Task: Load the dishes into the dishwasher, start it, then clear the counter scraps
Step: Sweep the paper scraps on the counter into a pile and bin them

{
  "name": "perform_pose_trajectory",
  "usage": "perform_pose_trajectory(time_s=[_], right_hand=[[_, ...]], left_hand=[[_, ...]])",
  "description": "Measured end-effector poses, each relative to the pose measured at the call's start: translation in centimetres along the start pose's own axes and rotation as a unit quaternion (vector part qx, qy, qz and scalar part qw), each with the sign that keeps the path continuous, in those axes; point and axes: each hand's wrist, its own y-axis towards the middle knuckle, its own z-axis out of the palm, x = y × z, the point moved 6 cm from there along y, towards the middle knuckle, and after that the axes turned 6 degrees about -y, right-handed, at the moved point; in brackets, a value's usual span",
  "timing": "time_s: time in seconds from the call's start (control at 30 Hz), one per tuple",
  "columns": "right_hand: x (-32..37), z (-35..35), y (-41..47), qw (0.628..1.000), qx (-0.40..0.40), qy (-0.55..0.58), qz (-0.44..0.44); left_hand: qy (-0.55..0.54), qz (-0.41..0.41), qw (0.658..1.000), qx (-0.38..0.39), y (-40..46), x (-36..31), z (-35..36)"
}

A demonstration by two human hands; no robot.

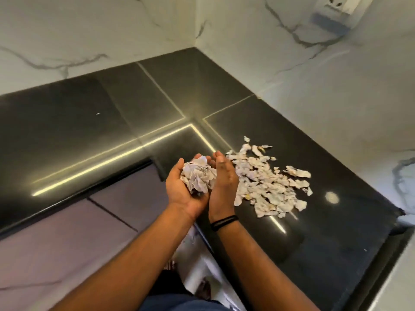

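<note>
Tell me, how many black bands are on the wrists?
1: one black wristband on the right wrist, below the right hand. The left wrist, below the left hand, shows none.

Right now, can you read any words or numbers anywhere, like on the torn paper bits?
None can be read.
Scraps held in the left hand: faint marks, too blurred to read.
Scrap pile on the counter: likewise too small and blurred.
Wall socket plate: no readable label.
</note>
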Motion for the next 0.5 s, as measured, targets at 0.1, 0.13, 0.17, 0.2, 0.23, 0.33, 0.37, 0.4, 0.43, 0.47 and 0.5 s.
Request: perform_pose_trajectory(time_s=[0.1,0.13,0.17,0.2,0.23,0.33,0.37,0.4,0.43,0.47,0.5], right_hand=[[-2.0,2.8,-2.4,0.998,0.051,0.001,0.026],[-2.9,4.0,-3.5,0.997,0.071,-0.001,0.037],[-3.7,4.9,-4.3,0.995,0.088,-0.001,0.047],[-4.4,5.9,-5.2,0.993,0.106,-0.001,0.055],[-5.5,7.0,-6.6,0.989,0.126,-0.006,0.071],[-9.1,9.8,-10.5,0.978,0.172,-0.019,0.119],[-10.2,10.4,-11.7,0.973,0.185,-0.032,0.131],[-11.7,11.3,-13.4,0.968,0.199,-0.046,0.145],[-12.9,12.0,-14.8,0.964,0.21,-0.056,0.156],[-14.6,12.8,-16.5,0.959,0.218,-0.062,0.171],[-16.1,13.4,-17.8,0.955,0.221,-0.068,0.183]], left_hand=[[-0.021,0.054,0.998,-0.026,-1.7,-3.3,-2.9],[-0.031,0.072,0.996,-0.032,-2.5,-4.6,-4.2],[-0.04,0.086,0.995,-0.038,-3.2,-5.7,-5.2],[-0.05,0.099,0.993,-0.045,-3.9,-6.7,-6.2],[-0.064,0.115,0.99,-0.052,-4.8,-8.0,-7.7],[-0.082,0.154,0.981,-0.09,-7.7,-11.4,-12.1],[-0.085,0.161,0.977,-0.107,-8.6,-12.2,-13.5],[-0.094,0.171,0.973,-0.122,-9.8,-13.3,-15.6],[-0.103,0.178,0.969,-0.135,-10.6,-14.2,-17.4],[-0.116,0.185,0.964,-0.15,-11.7,-15.1,-19.6],[-0.127,0.19,0.96,-0.163,-12.7,-15.8,-21.6]])
